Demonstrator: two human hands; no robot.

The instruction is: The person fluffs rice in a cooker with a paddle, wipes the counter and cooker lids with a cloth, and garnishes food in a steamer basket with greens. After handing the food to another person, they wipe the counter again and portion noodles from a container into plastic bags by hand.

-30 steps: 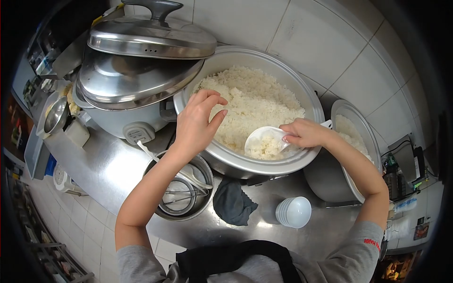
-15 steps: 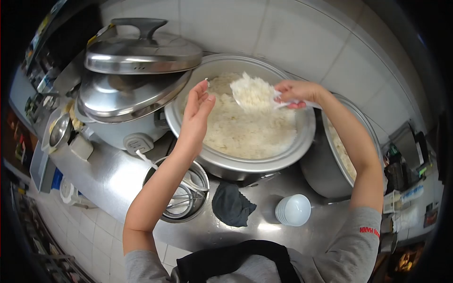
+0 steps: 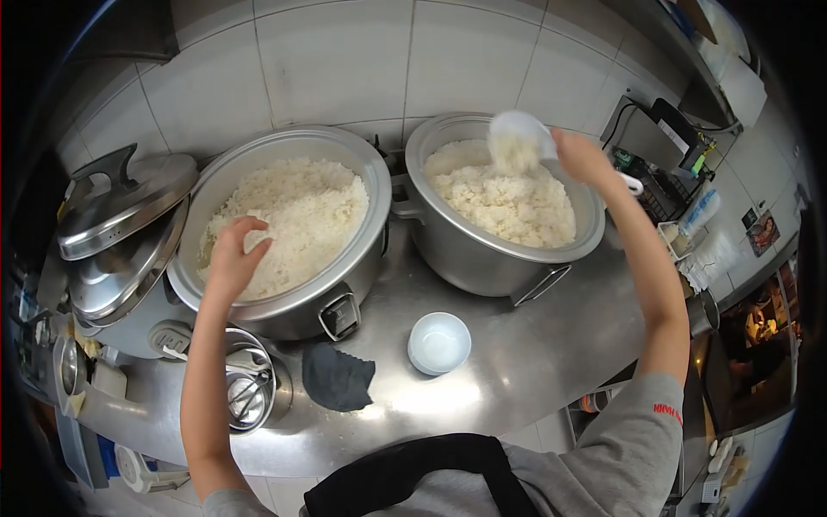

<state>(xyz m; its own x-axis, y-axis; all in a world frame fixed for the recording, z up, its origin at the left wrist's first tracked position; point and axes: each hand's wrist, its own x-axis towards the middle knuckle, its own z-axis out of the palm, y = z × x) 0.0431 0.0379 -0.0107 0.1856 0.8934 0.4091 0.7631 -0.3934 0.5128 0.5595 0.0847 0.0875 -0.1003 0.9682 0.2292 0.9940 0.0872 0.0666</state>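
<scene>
Pale tiled wall point(image 3: 336, 60) behind a shiny steel counter point(image 3: 534, 345), bright glare point(image 3: 435, 396) on its surface, tiled floor point(image 3: 289, 495) below.

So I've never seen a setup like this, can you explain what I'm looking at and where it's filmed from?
There's no machine arm here, just a person's two bare hands. One camera, worn on the head, looks forward and down, which is why the arms reach up from the bottom. The right hand holds a white scoop with rice, tilted over the right pot. The left hand holds nothing and hovers by the left pot. Both pots contain rice. On the metal counter in front lie a dark cloth, pale bowls and a metal container with utensils inside.
</scene>
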